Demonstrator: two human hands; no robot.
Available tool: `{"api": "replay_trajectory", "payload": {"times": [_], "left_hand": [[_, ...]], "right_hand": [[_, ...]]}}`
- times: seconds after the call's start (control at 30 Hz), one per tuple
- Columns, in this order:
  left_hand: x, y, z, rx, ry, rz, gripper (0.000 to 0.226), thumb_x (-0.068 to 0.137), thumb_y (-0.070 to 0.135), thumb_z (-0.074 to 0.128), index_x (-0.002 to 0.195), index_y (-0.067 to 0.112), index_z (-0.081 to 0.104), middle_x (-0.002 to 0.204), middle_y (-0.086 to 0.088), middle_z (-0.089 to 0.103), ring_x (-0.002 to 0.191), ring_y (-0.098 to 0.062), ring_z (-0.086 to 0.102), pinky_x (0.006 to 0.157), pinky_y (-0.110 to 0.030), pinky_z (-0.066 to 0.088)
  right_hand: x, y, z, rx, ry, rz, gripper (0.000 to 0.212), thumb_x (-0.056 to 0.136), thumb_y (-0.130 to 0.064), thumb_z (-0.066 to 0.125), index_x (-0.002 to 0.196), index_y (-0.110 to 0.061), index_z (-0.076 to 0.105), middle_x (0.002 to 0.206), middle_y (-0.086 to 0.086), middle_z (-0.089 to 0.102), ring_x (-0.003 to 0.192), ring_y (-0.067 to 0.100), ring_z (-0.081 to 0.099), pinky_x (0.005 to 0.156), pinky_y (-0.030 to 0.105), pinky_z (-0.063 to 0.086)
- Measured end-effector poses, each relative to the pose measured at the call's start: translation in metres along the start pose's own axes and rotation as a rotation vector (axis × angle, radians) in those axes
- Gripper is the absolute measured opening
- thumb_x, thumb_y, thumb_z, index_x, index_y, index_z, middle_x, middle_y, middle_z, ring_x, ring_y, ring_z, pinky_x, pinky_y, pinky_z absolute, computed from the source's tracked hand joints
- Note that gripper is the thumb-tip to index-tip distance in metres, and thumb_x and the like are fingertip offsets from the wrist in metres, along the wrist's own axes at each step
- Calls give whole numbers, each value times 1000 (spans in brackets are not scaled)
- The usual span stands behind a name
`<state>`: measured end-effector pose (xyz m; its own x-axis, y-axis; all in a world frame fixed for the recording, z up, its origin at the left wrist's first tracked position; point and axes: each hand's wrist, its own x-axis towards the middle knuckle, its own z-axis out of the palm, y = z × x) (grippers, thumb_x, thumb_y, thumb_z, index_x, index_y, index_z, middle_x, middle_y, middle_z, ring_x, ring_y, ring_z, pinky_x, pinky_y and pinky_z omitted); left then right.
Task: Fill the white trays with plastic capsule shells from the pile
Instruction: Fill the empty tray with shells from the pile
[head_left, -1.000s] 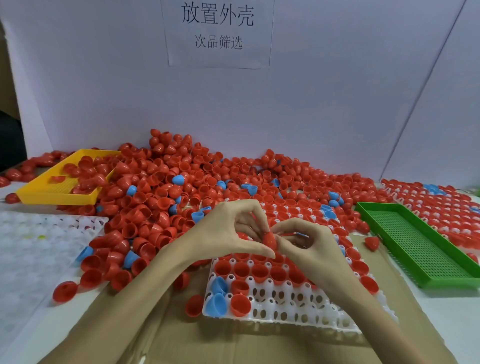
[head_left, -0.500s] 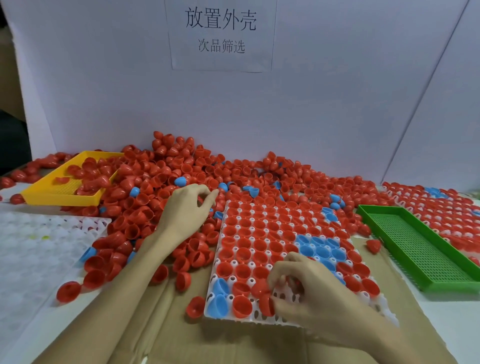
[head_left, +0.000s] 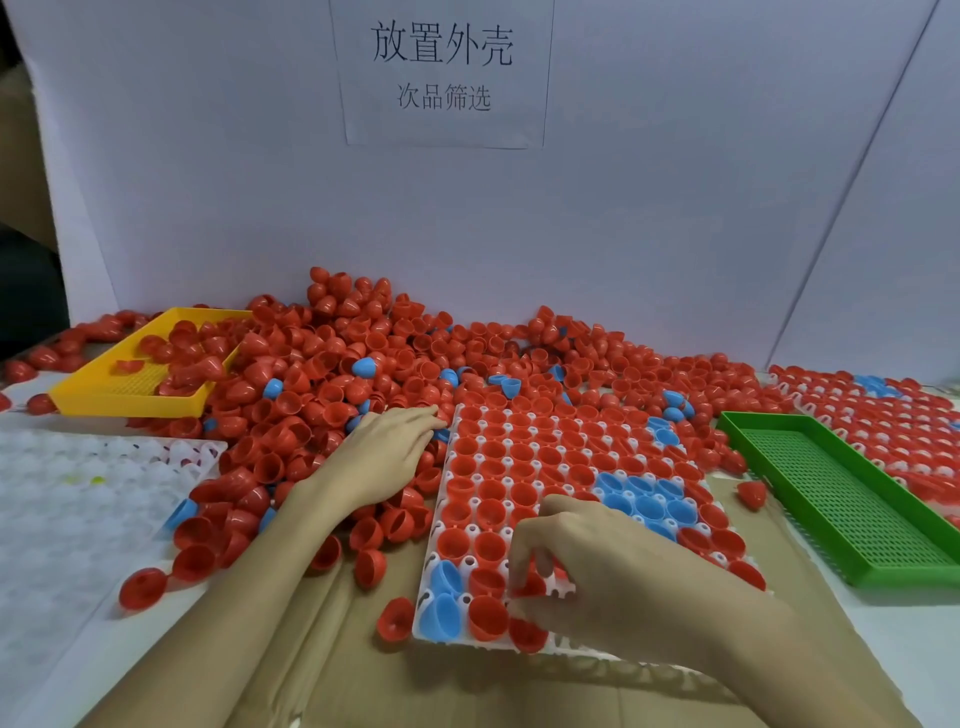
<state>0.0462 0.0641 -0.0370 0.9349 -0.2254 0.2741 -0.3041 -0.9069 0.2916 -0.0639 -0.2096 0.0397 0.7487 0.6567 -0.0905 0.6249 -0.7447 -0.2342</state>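
Red shell — in right grip.

A person's right hand pinches a red shell over the near rows of a white tray mostly filled with red and blue shells, while the left hand rests flat on the pile beside a yellow tray and a green tray.
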Motion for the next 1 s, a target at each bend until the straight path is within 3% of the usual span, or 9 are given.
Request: {"api": "replay_trajectory", "payload": {"times": [0.17, 0.27, 0.43, 0.57, 0.63, 0.7, 0.8, 0.9, 1.0], "left_hand": [[0, 0, -1, 10, -3, 15, 38, 112, 18, 36, 141, 22, 60, 145, 12, 55, 129, -13, 52, 112, -33, 30], [1, -1, -2, -56, 33, -22, 31, 109, 16, 45, 131, 19, 67, 134, 10, 61, 124, -15, 54, 112, -35, 34], [2, 3, -14, -184, 257, -85, 11, 99, 19, 68, 108, 19, 75, 109, 10, 66, 105, -14, 59, 101, -39, 48], [0, 7, -16, -93, 409, -140, 27, 96, 26, 71, 121, 20, 63, 86, 8, 60, 88, -17, 58, 91, -38, 49], [0, 7, -13, -2, 385, -199, 34, 100, 31, 65, 130, 16, 59, 92, 2, 61, 95, -24, 58, 90, -42, 50], [2, 6, -11, 79, 370, -241, 34, 102, 33, 61, 130, 14, 61, 117, -10, 58, 112, -29, 53, 90, -42, 53], [12, -2, -8, 48, 362, -136, 29, 106, 26, 56, 127, 11, 66, 140, -9, 52, 131, -26, 47, 103, -40, 50], [31, -12, -3, -57, 195, -120, 36, 109, 30, 48, 139, 15, 61, 152, -1, 52, 142, -21, 44, 117, -44, 37], [52, -21, 4, 30, -3, -204, 46, 110, 41, 41, 148, 18, 53, 161, -2, 42, 148, -24, 32, 121, -47, 23]], "right_hand": [[18, 22, -5, 133, 16, 1, 9, 104, -37, 64, 96, -36, 67, 83, -15, 63, 79, -10, 59, 69, 14, 50], [32, 48, -7, 224, 82, 44, 14, 105, -32, 63, 101, -24, 74, 81, -5, 72, 72, 9, 66, 64, 22, 53], [48, 81, -4, 322, 221, 74, 15, 104, -33, 64, 95, -29, 76, 72, 1, 70, 52, 4, 48, 51, 18, 40], [53, 91, 0, 363, 262, 71, 16, 103, -36, 65, 93, -29, 76, 73, 0, 72, 52, 4, 50, 53, 17, 42], [54, 93, 3, 386, 281, 61, 16, 103, -36, 65, 93, -29, 76, 75, 3, 72, 54, 4, 50, 54, 20, 43], [54, 95, 5, 401, 299, 47, 16, 104, -34, 65, 92, -30, 76, 75, 5, 71, 55, 7, 48, 54, 21, 42], [54, 97, 6, 411, 327, 28, 16, 104, -32, 65, 92, -31, 76, 73, 1, 70, 55, 6, 49, 55, 21, 42], [52, 98, 7, 446, 378, 23, 16, 104, -30, 66, 91, -33, 75, 68, -18, 65, 55, 3, 51, 56, 17, 43], [52, 102, 7, 452, 394, 24, 16, 104, -31, 66, 91, -32, 75, 67, -22, 63, 55, 3, 50, 57, 18, 43]]}}
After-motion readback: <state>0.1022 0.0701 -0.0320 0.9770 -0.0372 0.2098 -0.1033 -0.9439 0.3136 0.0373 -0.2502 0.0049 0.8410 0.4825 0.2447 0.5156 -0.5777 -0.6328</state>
